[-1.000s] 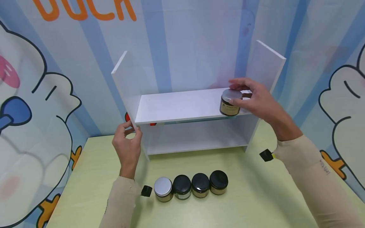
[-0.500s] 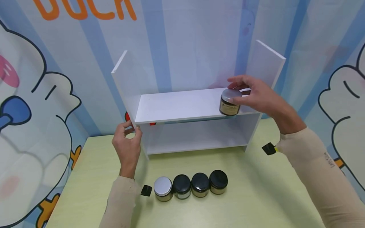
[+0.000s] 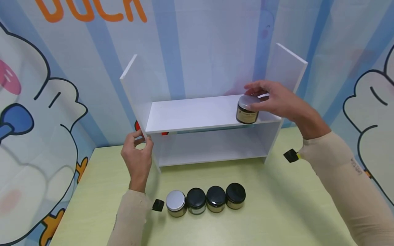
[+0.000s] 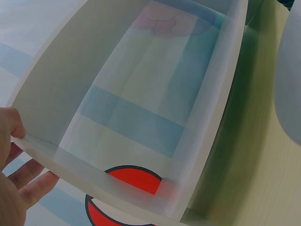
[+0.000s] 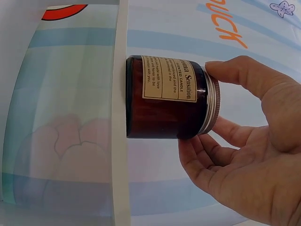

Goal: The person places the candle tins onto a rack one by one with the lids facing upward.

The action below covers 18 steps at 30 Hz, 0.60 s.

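My right hand grips a scented candle jar by its silver lid, thumb in front and fingers behind. The jar is dark amber glass with a cream label; in the right wrist view its base is right at the front edge of the upper board of a white shelf unit, near that board's right end. With thumb and fingers, my left hand pinches the unit's left side panel at about the height of the upper board.
A row of several jars stands on the pale table before the shelf: a silver-lidded jar at left, then black-lidded jars. The unit's right side panel rises beside my right hand. A printed curtain hangs behind.
The candle jar and my right hand have shifted slightly left and back along the upper board, and the right forearm has swung a little. My left hand keeps its hold on the side panel.
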### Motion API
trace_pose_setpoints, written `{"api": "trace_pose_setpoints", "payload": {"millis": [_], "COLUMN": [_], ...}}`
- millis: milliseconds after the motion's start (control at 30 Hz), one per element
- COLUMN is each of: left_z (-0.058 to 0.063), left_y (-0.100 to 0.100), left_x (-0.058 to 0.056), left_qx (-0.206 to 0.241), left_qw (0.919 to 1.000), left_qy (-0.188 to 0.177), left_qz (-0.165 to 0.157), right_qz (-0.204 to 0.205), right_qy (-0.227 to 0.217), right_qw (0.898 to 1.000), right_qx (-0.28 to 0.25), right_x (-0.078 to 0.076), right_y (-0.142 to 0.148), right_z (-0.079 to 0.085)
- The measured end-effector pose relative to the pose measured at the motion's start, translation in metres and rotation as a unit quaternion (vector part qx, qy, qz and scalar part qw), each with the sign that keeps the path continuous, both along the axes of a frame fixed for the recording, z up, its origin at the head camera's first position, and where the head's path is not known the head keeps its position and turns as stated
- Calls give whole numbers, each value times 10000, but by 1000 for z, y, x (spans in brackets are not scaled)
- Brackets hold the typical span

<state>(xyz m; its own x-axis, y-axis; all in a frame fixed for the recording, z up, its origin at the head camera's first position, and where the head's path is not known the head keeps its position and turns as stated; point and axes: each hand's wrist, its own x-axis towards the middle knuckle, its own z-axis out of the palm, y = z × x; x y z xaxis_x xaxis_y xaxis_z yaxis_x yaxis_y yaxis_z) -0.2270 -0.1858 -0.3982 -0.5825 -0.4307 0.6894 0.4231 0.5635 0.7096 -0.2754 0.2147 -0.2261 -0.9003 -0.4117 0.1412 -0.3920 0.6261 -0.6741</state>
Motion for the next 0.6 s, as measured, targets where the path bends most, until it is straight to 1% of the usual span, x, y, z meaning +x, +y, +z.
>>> {"api": "trace_pose_setpoints", "payload": {"millis": [267, 600], "left_z": [0, 0], "left_y": [0, 0], "left_x": [0, 1], "left_qx": [-9, -32], "left_qw": [10000, 10000], "left_qy": [-7, -40], "left_qz": [20, 27], "right_qz": [-3, -4], "right_qy": [-32, -47], "right_qw": [10000, 9999], "right_qx": [-27, -141], "right_x": [-6, -10], "right_y": [-2, -3], "right_z": [0, 0]}}
